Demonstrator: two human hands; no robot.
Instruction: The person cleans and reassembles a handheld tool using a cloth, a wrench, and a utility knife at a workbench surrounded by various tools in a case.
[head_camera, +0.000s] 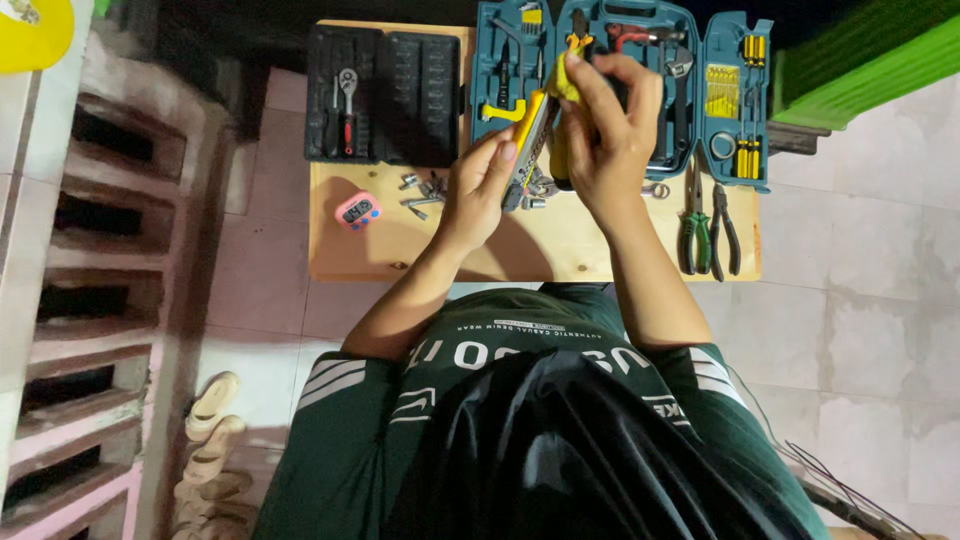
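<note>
A wooden table (370, 255) spans the upper middle of the view. At its twelve o'clock edge lies an open teal tool case (720, 60), and at eleven o'clock an open black socket case (420, 90). Above the table's centre, the right hand (610, 130) closes around a yellow-handled tool (562, 85), fingers wrapped over its top. The left hand (480, 185), at seven o'clock of it, pinches a yellow-and-grey utility knife (528, 135) between thumb and fingers. Two pliers (708, 225) lie at three o'clock, loose sockets (420, 195) at nine, and a small pink timer (357, 211) beyond them.
</note>
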